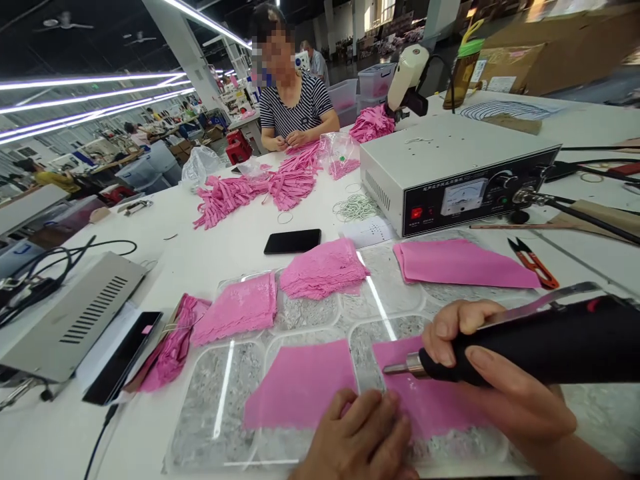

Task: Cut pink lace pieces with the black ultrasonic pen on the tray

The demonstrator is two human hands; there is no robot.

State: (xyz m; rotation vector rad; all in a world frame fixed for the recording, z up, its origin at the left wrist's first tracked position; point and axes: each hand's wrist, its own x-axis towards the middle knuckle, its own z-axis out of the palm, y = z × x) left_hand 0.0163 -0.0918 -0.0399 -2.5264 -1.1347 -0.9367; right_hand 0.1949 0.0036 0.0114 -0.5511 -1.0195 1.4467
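at six o'clock on the clear plate: left hand, fingers together, pressed flat on pink cloth. at four o'clock: right hand wrapped around black tool, metal tip at the cloth's edge.

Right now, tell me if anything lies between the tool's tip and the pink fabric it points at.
Nothing visible. The tool in the right hand has its tip at the left edge of the fabric. The left hand presses the fabric just nearer the camera, beside the tip, not under it.
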